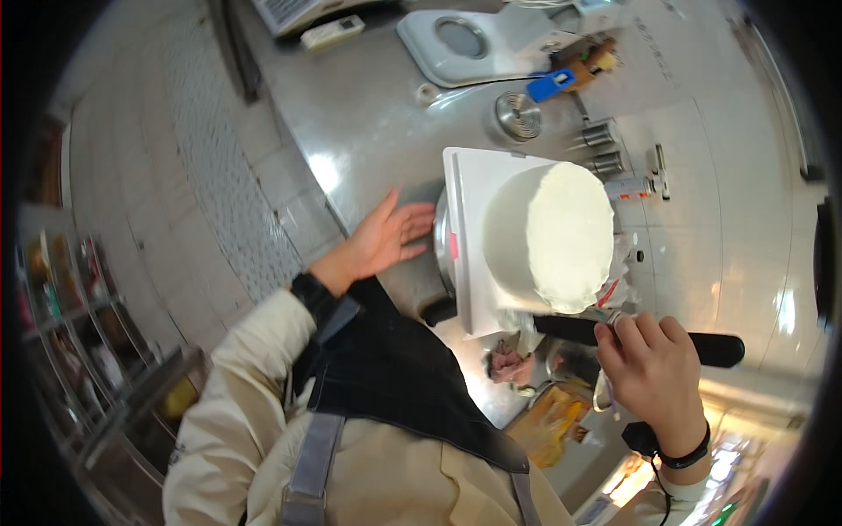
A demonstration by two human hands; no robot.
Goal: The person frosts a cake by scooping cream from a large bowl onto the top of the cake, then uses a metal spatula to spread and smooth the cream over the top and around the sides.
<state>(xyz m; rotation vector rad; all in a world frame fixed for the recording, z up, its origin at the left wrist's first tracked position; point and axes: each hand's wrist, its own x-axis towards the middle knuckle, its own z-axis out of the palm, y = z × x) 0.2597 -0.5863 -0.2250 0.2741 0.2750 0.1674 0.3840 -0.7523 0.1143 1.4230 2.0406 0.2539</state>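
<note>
A tall round cake (569, 237) coated in smooth white cream stands on a white square cake board (470, 197). Its top edge is slightly ragged. Under the board shows the metal rim of a cake turntable (445, 240). My left hand (388, 237) is empty, fingers apart, with its fingertips at or very near that rim. My right hand (651, 368) grips a black-handled tool (718, 349), apparently a palette knife, close to the cake's near right side. My fingers and the angle hide much of its metal part.
A digital kitchen scale (421, 49), a round ridged metal piece (518, 116) and a blue-handled tool (551, 84) lie on the steel table (375, 131). Metal cylinders (605, 148) and a gas torch canister (628, 189) stand by the tiled wall. A pink cloth (510, 365) lies to the right.
</note>
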